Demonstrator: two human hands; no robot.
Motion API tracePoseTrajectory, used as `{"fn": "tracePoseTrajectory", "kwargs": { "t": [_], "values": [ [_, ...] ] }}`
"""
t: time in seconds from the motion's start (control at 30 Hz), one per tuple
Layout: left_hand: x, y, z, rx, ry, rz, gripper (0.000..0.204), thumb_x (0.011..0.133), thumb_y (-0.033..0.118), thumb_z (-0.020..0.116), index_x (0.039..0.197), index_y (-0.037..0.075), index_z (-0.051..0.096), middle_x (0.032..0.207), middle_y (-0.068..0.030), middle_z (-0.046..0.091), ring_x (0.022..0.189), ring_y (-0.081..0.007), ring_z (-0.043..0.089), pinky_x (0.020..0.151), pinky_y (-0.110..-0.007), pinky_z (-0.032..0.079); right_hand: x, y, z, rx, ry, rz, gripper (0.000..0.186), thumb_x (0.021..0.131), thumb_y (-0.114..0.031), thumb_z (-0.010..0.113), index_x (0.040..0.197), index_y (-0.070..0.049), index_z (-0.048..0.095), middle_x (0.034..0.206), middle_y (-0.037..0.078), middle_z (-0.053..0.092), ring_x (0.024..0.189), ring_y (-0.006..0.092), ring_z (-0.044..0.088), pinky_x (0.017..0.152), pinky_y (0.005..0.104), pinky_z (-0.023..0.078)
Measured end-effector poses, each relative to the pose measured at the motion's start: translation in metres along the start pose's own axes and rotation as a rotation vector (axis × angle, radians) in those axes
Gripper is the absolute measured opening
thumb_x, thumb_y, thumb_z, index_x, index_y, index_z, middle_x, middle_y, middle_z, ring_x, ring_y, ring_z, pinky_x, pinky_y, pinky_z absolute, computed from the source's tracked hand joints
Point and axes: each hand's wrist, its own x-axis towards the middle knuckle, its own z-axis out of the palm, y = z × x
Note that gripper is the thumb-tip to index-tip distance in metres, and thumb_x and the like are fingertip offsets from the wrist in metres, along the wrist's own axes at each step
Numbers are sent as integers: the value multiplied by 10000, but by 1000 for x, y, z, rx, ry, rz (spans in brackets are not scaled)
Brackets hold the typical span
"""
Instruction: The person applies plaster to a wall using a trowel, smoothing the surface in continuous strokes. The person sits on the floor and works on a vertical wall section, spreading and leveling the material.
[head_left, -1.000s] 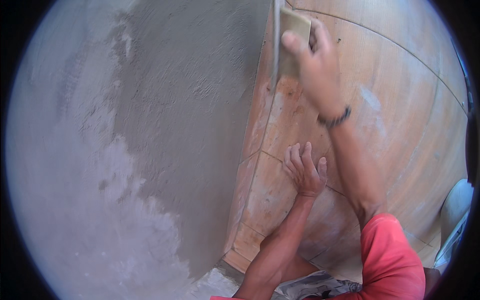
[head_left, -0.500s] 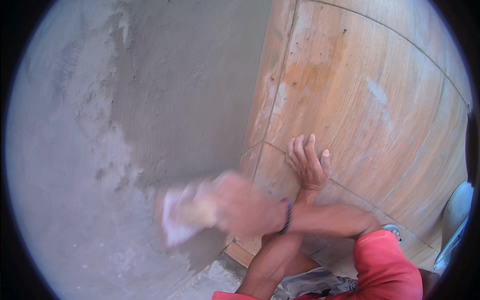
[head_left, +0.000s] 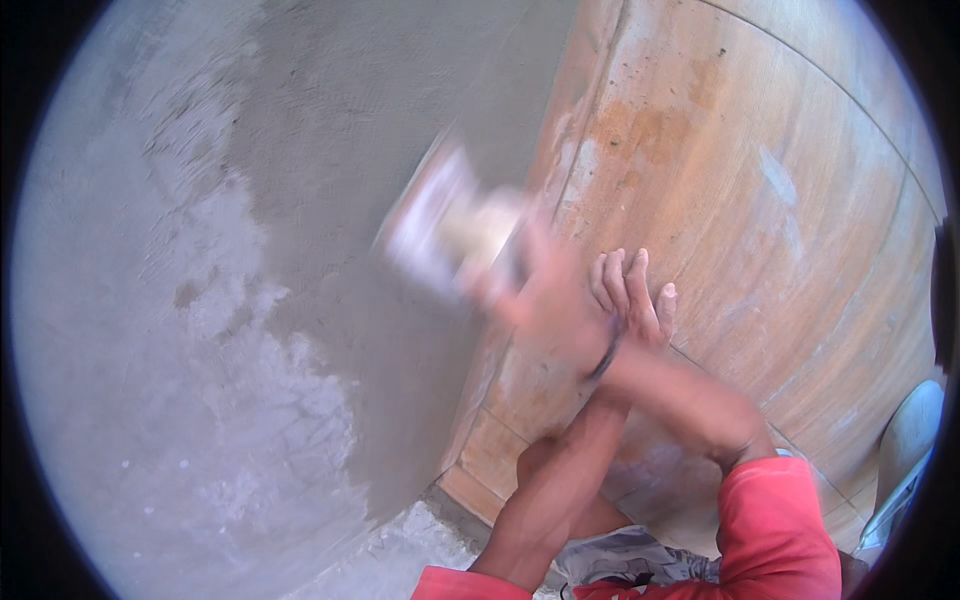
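My right hand (head_left: 548,295), blurred by motion, is closed on a plastering float (head_left: 425,225). The float has a flat pale plate and what looks like a yellowish grip, but its details are smeared. It lies over the darker, damp-looking band of grey plaster (head_left: 340,180), close to the tile border. My right forearm crosses over my left one, and a dark bracelet (head_left: 608,348) circles the right wrist. Braced on the wood-patterned tiles (head_left: 740,260), my left hand (head_left: 635,292) has its fingers stretched out and holds nothing.
Lighter, rough-edged grey plaster (head_left: 150,350) spreads over the left side. A narrow tile strip (head_left: 583,110) borders the plaster. Whitish smears and brown stains mark the tiles. A pale rounded object (head_left: 908,430) stands at the right edge. My patterned shorts (head_left: 630,555) show below.
My right hand has swept the float upward and somewhat right across the plaster, from low beside the tile corner. My left hand stays on the tiles. The view has shifted slightly.
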Motion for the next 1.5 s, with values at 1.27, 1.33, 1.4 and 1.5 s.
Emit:
{"fn": "tracePoseTrajectory", "kwargs": {
  "t": [1.27, 1.33, 1.4, 1.5],
  "values": [
    [5, 8, -7, 19, -5, 59, 570, 974, 423, 443, 1315, -33, 445, 1347, -263, 361, 1262, -465, 327, 1059, -604, 243, 247, 71, -180, 966, 314, -79, 275, 1021, -267, 516, 1164, -48, 599, 981, 24, 649, 867, 100, 633, 711, 281, 548],
    [5, 9, -7, 24, 1, 66, 571, 976, 428, 440, 1316, -31, 446, 1344, -262, 365, 1261, -466, 331, 1056, -605, 245, 247, 75, -182, 994, 299, -92, 251, 1018, -264, 523, 1132, -54, 601, 948, 12, 644, 840, 97, 631, 688, 281, 549],
    [6, 10, -7, 27, 3, 70, 573, 978, 432, 438, 1318, -29, 446, 1342, -261, 367, 1261, -466, 333, 1055, -605, 246, 248, 77, -185, 951, 281, -72, 271, 1020, -274, 521, 1150, -47, 593, 951, 20, 642, 832, 99, 633, 676, 280, 550],
    [5, 4, -9, 52, 4, 52, 576, 980, 438, 435, 1321, -26, 445, 1343, -260, 367, 1265, -467, 332, 1053, -608, 245, 236, 50, -161, 904, 353, 0, 299, 1022, -291, 518, 1169, -37, 580, 972, 31, 636, 830, 98, 633, 669, 270, 550]
  ]
}}
